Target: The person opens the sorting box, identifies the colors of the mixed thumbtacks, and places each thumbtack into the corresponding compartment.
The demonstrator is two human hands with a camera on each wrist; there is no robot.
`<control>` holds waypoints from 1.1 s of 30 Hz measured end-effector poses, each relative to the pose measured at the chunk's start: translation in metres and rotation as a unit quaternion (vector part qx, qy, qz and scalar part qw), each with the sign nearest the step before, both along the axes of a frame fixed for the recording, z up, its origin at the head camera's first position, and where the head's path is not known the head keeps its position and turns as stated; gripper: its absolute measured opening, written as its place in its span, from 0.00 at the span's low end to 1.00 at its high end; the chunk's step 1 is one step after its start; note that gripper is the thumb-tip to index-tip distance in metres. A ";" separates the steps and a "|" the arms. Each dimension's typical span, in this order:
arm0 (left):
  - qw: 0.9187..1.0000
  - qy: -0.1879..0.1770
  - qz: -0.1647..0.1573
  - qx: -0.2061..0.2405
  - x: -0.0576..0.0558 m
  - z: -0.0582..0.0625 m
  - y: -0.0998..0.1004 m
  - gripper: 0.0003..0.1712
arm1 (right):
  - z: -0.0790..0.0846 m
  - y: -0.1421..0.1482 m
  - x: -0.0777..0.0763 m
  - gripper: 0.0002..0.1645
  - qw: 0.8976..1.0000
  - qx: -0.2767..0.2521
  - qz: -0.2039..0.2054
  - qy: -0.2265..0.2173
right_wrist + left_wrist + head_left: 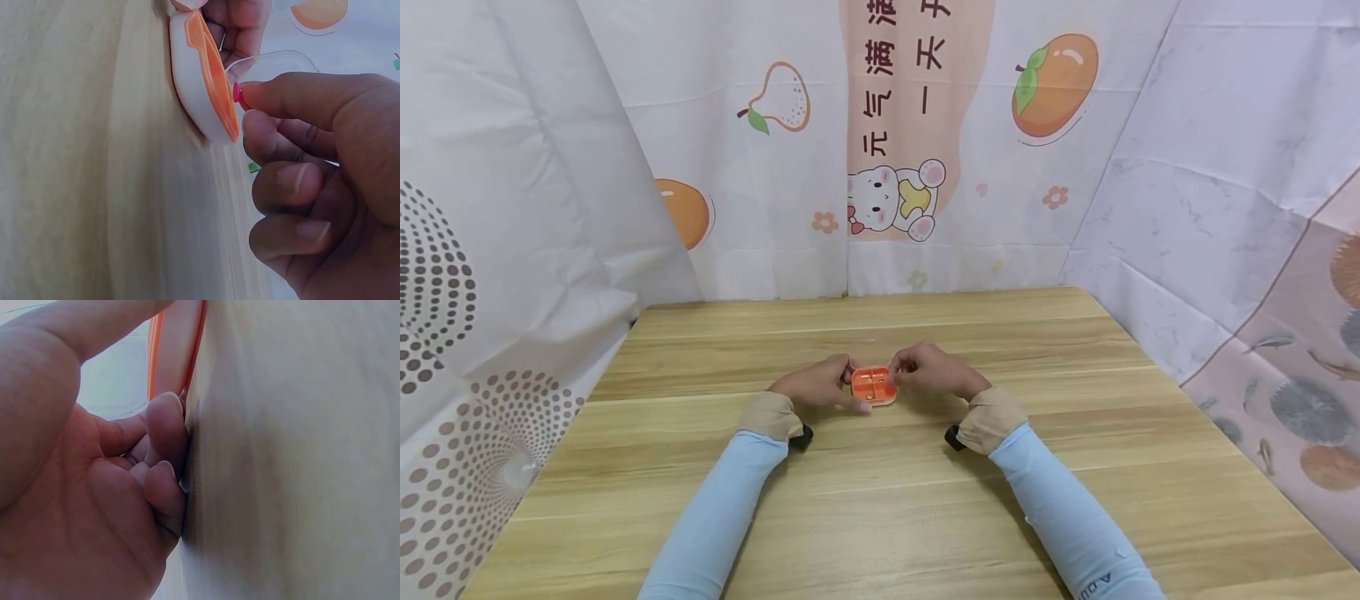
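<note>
A small pill box (880, 402) with a white shell and an orange divided tray lies on the table, its clear lid (275, 60) raised at the far side. My left hand (822, 383) grips the box's left side, thumb at the near edge and fingers toward the back. Over the right part of the tray, my right hand (934, 372) pinches a small bright pink piece (237, 93) between thumb and forefinger; its exact kind is unclear. The other right fingers are curled. Tiny gold-coloured bits show in some compartments, too small to identify.
The wood-grain table (880, 517) spreads around the box on all sides. A printed curtain (760, 192) hangs behind its far edge, with more cloth at left and right. Dark wrist devices (801, 438) sit beneath both wrists.
</note>
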State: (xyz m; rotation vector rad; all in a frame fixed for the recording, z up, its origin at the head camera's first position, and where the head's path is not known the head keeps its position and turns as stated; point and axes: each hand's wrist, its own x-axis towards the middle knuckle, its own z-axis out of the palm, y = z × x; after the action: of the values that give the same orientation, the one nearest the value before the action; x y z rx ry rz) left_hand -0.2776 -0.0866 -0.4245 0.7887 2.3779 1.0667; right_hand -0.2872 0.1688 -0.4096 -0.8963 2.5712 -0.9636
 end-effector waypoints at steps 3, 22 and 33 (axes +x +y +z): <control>1.000 0.003 -0.004 0.001 -0.002 -0.002 0.000 0.36 | -0.001 -0.001 0.000 0.04 1.000 -0.001 0.006 0.004; 1.000 -0.002 0.001 0.001 -0.004 -0.006 0.001 0.37 | -0.006 -0.007 0.003 0.03 0.999 0.008 0.038 0.001; 1.000 0.000 0.000 -0.003 -0.003 -0.004 0.001 0.36 | -0.004 -0.010 0.004 0.02 0.999 0.021 0.049 0.011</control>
State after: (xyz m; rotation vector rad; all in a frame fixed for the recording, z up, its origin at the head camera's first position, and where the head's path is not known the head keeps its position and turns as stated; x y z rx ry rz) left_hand -0.2808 -0.0858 -0.4282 0.7859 2.3797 1.0600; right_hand -0.2828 0.1587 -0.4132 -1.0162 2.5303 -0.8737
